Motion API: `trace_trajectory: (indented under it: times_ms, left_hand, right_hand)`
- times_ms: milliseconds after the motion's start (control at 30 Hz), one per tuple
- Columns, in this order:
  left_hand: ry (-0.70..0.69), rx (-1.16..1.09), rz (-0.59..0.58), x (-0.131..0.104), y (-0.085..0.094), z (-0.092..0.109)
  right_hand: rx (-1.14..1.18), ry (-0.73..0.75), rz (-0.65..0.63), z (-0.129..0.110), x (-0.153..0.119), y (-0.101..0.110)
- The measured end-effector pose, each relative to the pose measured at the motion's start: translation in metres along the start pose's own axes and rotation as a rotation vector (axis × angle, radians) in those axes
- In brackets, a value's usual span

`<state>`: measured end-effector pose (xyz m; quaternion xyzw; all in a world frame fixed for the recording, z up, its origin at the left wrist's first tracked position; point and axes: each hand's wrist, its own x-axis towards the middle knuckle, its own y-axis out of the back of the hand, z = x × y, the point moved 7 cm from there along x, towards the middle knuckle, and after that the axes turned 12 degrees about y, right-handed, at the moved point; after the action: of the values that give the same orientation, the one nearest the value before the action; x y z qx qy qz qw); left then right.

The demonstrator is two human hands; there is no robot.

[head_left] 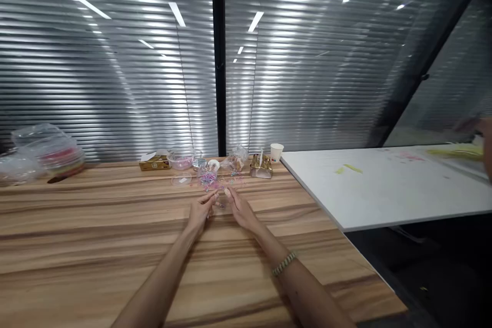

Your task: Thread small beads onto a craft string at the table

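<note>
Over the wooden table (pixel 96 246), my left hand (pixel 201 210) is closed, its thumb and fingers pinched together. Facing it, my right hand (pixel 239 208) is also closed in a pinch, with its fingertips close to those of the left. A few tiny coloured pieces (pixel 220 205) show between and just below the fingertips. Whatever the fingers hold is too small to make out. Just beyond them lie scattered pink and purple bead-like pieces (pixel 234 181), and a clear tub (pixel 207 176) with more of these pieces in it.
Behind stand a gold box (pixel 154 163), a clear round container (pixel 181 160), a clear lid (pixel 181 179), a crumpled plastic bag (pixel 239 158), a gold tissue pack (pixel 261 166) and a paper cup (pixel 277 151). Another person's blurred hand (pixel 485 130) is above the white table (pixel 384 195).
</note>
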<state>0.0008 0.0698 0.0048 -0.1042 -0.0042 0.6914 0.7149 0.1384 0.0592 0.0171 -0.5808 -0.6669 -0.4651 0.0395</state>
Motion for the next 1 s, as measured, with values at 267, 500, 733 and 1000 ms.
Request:
trace_trajectory:
  times_ms: [267, 500, 733, 1000]
  left_hand:
    - [-0.169, 0.198, 0.073, 0.004, 0.002, 0.007]
    - [-0.174, 0.363, -0.060, -0.001, -0.009, 0.013]
    - [-0.218, 0.554, -0.179, -0.007, -0.017, 0.014]
    - [-0.333, 0.610, -0.197, -0.013, -0.023, 0.014]
  right_hand:
    - [-0.075, 0.082, -0.042, -0.003, 0.000, -0.004]
    - [-0.027, 0.095, -0.016, -0.007, 0.002, 0.001]
    - [0.087, -0.025, -0.026, 0.000, 0.002, 0.003]
    - [0.391, -0.150, -0.032, 0.014, 0.001, -0.008]
